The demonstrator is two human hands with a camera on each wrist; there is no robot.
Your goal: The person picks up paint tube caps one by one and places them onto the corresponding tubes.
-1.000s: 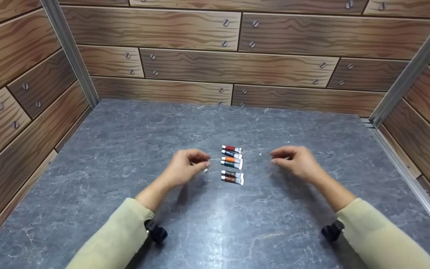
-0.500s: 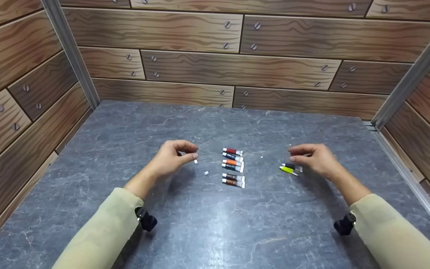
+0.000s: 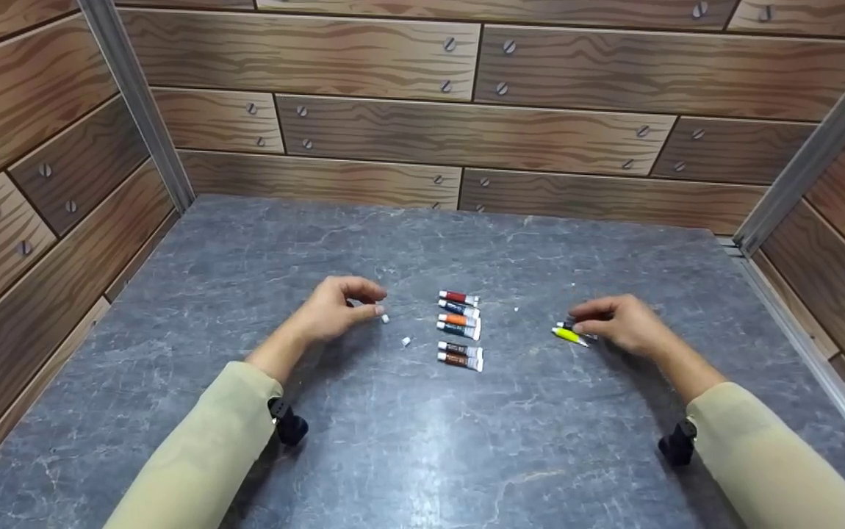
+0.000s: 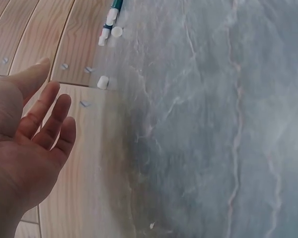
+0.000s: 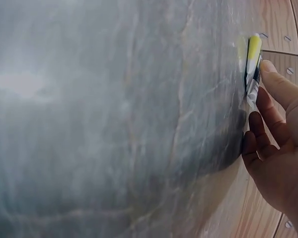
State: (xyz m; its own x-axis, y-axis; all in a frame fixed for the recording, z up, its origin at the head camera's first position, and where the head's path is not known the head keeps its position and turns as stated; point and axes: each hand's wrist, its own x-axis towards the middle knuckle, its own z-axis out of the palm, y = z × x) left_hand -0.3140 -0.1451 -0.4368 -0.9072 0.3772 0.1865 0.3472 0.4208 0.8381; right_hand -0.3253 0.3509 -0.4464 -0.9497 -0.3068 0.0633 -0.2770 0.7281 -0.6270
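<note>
A column of small paint tubes lies mid-table: a red tube (image 3: 458, 297), a dark blue tube (image 3: 458, 308), an orange tube (image 3: 458, 320), a dark green tube (image 3: 458, 330), a blackish tube (image 3: 459, 349) and a brown tube (image 3: 459, 360). To their left is my left hand (image 3: 342, 308), fingers relaxed and holding nothing. One white cap (image 3: 385, 318) lies just under its thumb; another white cap (image 4: 117, 31) is nearer the tubes. At right, my right hand (image 3: 621, 323) has its fingertips at a dark tube (image 3: 566, 325), partly hidden, beside a yellow tube (image 3: 569, 336).
Tiny white specks (image 3: 516, 308) dot the grey marbled tabletop (image 3: 393, 441). Wood-patterned walls (image 3: 364, 59) enclose it at the back and sides, with metal posts (image 3: 139, 103) at the corners.
Both hands have moved outward, away from the central column. White caps at left and the yellow and dark tubes at right came into sight. Lately the right hand has lowered toward the dark tube.
</note>
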